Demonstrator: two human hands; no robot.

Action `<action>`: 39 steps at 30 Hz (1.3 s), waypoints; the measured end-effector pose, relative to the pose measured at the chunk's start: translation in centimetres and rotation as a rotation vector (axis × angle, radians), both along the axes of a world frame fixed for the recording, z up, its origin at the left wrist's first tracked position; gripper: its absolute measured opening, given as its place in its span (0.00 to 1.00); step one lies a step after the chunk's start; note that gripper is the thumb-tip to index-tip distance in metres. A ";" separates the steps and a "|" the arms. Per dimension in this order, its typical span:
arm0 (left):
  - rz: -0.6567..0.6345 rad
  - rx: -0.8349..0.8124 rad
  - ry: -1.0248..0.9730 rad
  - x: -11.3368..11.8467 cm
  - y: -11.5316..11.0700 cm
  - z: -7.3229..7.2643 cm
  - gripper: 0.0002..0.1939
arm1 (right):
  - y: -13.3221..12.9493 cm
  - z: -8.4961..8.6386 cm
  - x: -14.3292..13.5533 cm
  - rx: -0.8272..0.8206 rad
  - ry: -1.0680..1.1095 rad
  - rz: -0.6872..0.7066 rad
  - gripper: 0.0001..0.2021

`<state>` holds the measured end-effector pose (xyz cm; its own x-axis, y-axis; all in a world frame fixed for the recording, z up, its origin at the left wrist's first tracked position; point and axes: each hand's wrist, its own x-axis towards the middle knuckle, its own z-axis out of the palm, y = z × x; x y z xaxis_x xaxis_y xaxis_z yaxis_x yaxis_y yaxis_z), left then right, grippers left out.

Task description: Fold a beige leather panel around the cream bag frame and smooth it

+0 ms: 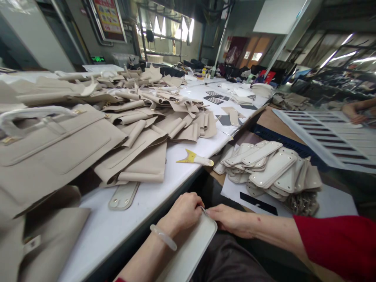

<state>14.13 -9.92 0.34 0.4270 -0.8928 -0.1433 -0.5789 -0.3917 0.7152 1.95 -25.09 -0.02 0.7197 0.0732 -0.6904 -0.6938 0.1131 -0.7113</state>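
My left hand (182, 213), with a pale bangle on the wrist, and my right hand (230, 219) both grip the far end of a cream leather tab piece (192, 246) that lies over my lap, below the table edge. A small metal ring shows between the two hands at the tab's end. A matching tab (123, 194) lies flat on the white table (152, 196) just ahead of my left hand. To the right, a stack of the same tabs (268, 164) sits on a lower surface.
Beige bag panels and rolled straps (138, 117) are heaped over the table's left and middle. A white and yellow tool (195, 158) lies near the table edge. A white slotted tray (329, 135) stands at right, with another person's hand (357, 115) beyond it.
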 end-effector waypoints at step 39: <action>0.690 -0.062 -0.347 -10.2 7.9 -0.3 0.16 | -0.4 -6.0 7.8 -0.141 -0.083 0.294 0.29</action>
